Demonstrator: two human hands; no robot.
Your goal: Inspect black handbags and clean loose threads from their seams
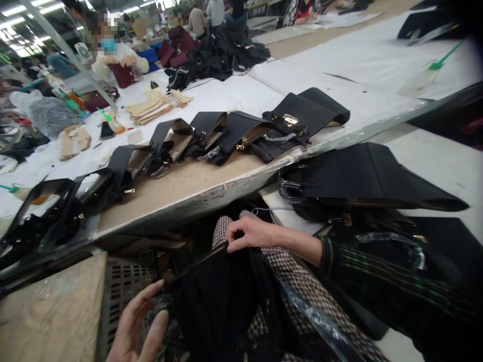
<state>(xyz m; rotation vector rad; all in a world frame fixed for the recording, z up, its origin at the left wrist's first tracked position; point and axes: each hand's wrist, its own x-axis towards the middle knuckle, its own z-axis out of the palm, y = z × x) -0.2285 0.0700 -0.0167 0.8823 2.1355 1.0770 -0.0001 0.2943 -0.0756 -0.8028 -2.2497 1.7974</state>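
A black handbag (215, 301) rests across my lap, over checked trousers, with a plastic-wrapped strap (320, 322) trailing off to the right. My right hand (251, 234) pinches the bag's upper edge between thumb and fingers. To the left of the bag, my left hand (138, 322) is held with its thumb and fingers apart, close to the bag's side. Whether its fingertips touch the bag is hard to tell. Nothing shows between those fingers.
A row of black handbags (241, 130) lines the table edge ahead. More black bags (350, 176) are stacked at my right. A plastic crate (126, 281) and a brown board (49, 306) stand at lower left. Across the table, a person (116, 65) handles a maroon piece.
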